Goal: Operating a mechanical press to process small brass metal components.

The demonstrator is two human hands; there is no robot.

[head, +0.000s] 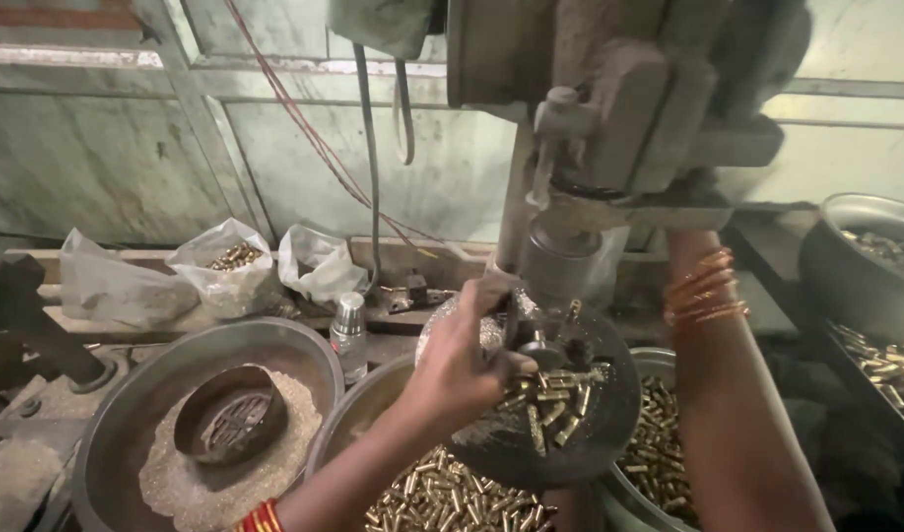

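My left hand (pixel 464 363) reaches over the round dark work table (pixel 614 424) of a drill press (pixel 609 118). Its fingers are pinched on a small brass piece at the dark fixture (pixel 542 351) under the spindle (pixel 555 258). Several short brass tubes (pixel 555 396) lie loose on the table beside the hand. My right forearm (pixel 713 374), with orange bangles at the wrist, rises behind the machine head. The right hand itself is hidden there.
Two metal bowls of brass tubes (pixel 442 495) (pixel 659 448) sit below the table. A large pan of fine shavings (pixel 127 414) holding a small dark bowl (pixel 230 416) is at left. A small bottle (pixel 349 335), plastic bags (pixel 230 268), a pan (pixel 866 251) and a tray of parts (pixel 890 366) stand around.
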